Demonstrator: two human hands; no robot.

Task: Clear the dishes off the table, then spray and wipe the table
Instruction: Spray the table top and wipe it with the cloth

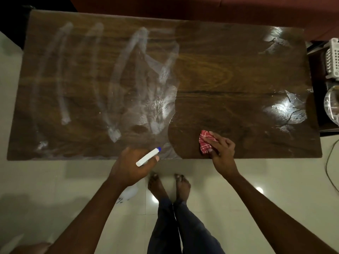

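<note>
The right grip (pixel 222 151) pinches the red cloth (pixel 206 142), limp-looking and best bunched under the palm, against the counter's (pixel 238 79) near edge, while the left grip (pixel 132 165) wraps the spray bottle (pixel 148 156).

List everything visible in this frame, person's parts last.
table: one, brown wood, centre
streaks: several, whitish, table's left half
spray bottle: one, white, blue nozzle, left hand
cloth: one, red-and-white, table's near edge
basket: one, white, far right
bowl: one, clear, beside basket
sofa: one, reddish, beyond table
cable: one, dark, floor right
left hand: grips spray bottle
right hand: fingers hold cloth
feet: two, bare, floor
</note>
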